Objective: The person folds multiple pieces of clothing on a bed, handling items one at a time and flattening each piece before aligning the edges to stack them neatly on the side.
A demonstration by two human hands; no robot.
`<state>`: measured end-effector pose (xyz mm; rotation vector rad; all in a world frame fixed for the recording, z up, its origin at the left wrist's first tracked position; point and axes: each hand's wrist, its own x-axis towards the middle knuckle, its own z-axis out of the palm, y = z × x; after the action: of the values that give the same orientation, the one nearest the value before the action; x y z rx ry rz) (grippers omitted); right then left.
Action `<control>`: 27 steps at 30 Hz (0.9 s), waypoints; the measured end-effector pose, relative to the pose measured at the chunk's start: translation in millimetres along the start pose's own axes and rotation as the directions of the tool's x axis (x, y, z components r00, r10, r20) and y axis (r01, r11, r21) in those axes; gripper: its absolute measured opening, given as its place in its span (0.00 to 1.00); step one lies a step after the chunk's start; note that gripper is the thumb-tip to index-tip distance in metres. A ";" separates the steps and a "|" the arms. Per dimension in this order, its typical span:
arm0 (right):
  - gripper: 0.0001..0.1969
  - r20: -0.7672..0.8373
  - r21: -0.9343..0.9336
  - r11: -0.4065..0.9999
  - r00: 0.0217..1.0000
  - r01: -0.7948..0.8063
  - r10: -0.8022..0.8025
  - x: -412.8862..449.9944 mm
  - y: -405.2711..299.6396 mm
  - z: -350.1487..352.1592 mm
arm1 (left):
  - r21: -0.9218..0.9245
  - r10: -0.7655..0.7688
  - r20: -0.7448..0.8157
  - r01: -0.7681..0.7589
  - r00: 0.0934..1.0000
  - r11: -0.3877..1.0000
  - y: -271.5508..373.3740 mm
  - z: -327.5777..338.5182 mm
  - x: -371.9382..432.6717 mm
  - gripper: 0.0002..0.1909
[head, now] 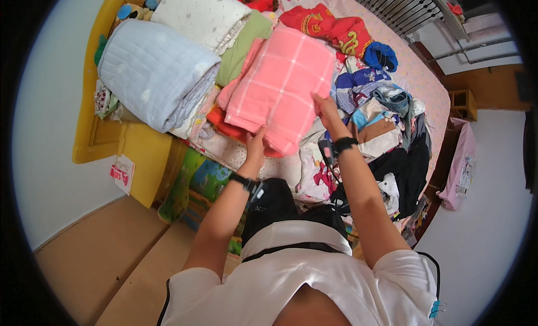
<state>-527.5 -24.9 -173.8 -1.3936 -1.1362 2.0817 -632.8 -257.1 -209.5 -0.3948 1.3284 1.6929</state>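
Note:
A folded pink blanket (281,82) with white check lines lies before me on the bed, over other folded cloths. My left hand (255,145) grips its near edge, thumb on top. At its right edge, my right hand (325,107) pinches the cloth, fingers partly hidden underneath. Red-orange cloth (229,123) shows below the blanket's left corner. On the left, a thick folded pale-blue quilt (155,69) sits close by, with a green folded cloth (243,48) between it and the blanket.
Mixed clothes (378,120) are heaped on the right. A folded white quilt (201,17) and red patterned fabric (332,27) lie farther back. The yellow bed frame (94,137) rises at left, near a yellow cabinet (145,153). A metal railing (391,8) stands at upper right.

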 end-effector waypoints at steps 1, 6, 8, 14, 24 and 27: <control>0.27 -0.154 -0.299 0.953 0.988 -0.055 0.008 17.9 27.8 -10.6 | 0.260 0.025 -0.227 0.036 0.974 0.965 -20.2 -18.4 27.4 0.24; 0.38 0.033 -0.466 0.873 0.983 -0.144 0.180 23.0 137.2 -18.5 | 0.829 0.737 0.021 -0.424 0.676 0.365 -15.0 -42.3 41.3 0.22; 0.36 0.075 -0.373 0.925 0.991 -0.073 0.108 -1.5 139.4 -1.9 | 0.824 0.667 0.400 -0.566 0.629 0.040 23.4 -21.3 23.9 0.19; 0.47 0.071 -0.433 0.872 0.974 0.226 -0.217 -1.8 170.5 24.2 | 0.789 0.549 0.612 -0.389 0.569 -0.476 62.3 5.5 88.7 0.33; 0.27 -0.083 -0.040 0.999 0.996 -0.030 0.027 -17.9 150.7 31.6 | 0.978 0.393 0.139 -0.064 0.909 -0.197 99.7 -5.8 126.1 0.49; 0.24 -0.064 0.062 0.994 0.993 -0.095 0.099 -7.3 154.6 30.5 | 0.926 0.240 0.361 -0.314 0.901 -0.211 115.4 -7.5 150.1 0.38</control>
<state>-534.0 -134.6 -287.0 -1.5062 -0.9909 2.1003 -806.8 -194.6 -251.1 1.0189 2.3605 0.3622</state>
